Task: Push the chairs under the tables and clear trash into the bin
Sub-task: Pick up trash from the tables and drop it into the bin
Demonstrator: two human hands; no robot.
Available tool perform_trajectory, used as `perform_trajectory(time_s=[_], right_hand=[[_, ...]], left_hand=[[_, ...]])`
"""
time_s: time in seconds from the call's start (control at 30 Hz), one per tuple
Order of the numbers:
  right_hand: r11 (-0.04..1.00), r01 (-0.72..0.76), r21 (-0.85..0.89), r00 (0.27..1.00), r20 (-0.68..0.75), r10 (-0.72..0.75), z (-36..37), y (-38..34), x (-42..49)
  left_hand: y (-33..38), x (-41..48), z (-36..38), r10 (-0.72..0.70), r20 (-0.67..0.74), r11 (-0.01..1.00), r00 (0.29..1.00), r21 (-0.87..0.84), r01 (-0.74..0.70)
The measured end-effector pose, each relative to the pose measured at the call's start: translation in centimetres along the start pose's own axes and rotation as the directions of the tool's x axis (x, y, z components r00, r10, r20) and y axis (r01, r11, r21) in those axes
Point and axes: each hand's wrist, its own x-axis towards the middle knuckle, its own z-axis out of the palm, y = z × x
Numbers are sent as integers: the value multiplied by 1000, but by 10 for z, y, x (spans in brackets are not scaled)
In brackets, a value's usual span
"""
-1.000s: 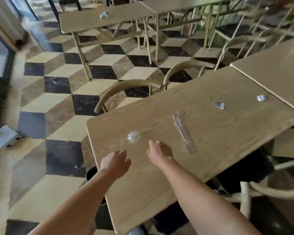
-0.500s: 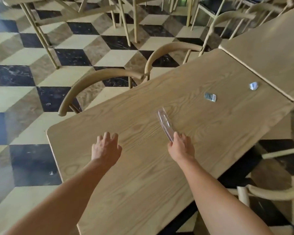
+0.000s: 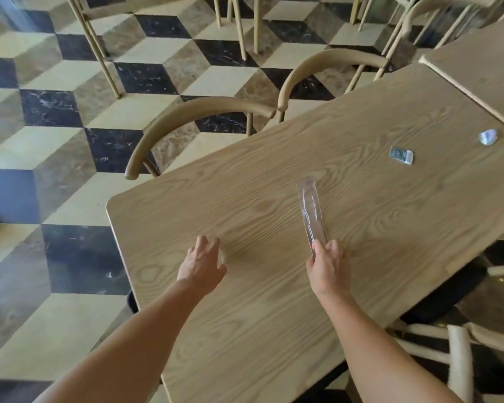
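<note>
A long clear plastic sleeve (image 3: 311, 210) lies on the wooden table (image 3: 274, 330). My right hand (image 3: 328, 266) pinches its near end. My left hand (image 3: 201, 263) lies fingers-down on the table to the left, curled over a crumpled clear plastic ball of which only a pale bit shows beside the thumb. Farther right lie a small flat silvery wrapper (image 3: 401, 155) and a crumpled shiny scrap (image 3: 488, 137). Two curved-back wooden chairs (image 3: 198, 117) (image 3: 332, 58) stand tucked against the table's far side.
A second table (image 3: 483, 68) abuts at the upper right. Another chair (image 3: 460, 353) stands at the near right side. A dark rim (image 3: 132, 301) peeks out under the table's left edge. More chair and table legs stand on the chequered floor behind.
My right hand reached the clear sleeve and took hold of its near end. My left hand moved over the crumpled ball, which is now covered.
</note>
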Motion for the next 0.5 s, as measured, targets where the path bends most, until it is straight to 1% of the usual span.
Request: perform_trajectory(time_s=[0.03, 0.1, 0.27, 0.37, 0.43, 0.5], right_hand=[[1000, 7, 16, 1000, 1, -7, 2, -3, -5], [1000, -2, 30, 998, 65, 0, 7, -15, -15], [995, -81, -51, 984, 156, 88, 24, -61, -61], [993, -61, -105, 969, 231, 84, 34, -87, -94], [994, -80, -75, 963, 250, 97, 40, -108, -118], [996, -86, -24, 968, 233, 90, 49, -134, -142]], left_hand=[[-3, -5, 3, 8, 1, 1000, 1000, -11, -8], [-13, -15, 9, 25, -5, 999, 1000, -45, -26], [-48, -42, 17, 57, -28, 993, 998, -103, -60], [-79, -64, 17, 63, -15, 989, 998, -132, -64], [-101, -81, 17, 63, 1, 988, 998, -142, -62], [-124, -97, 17, 89, 15, 989, 996, -123, -86]])
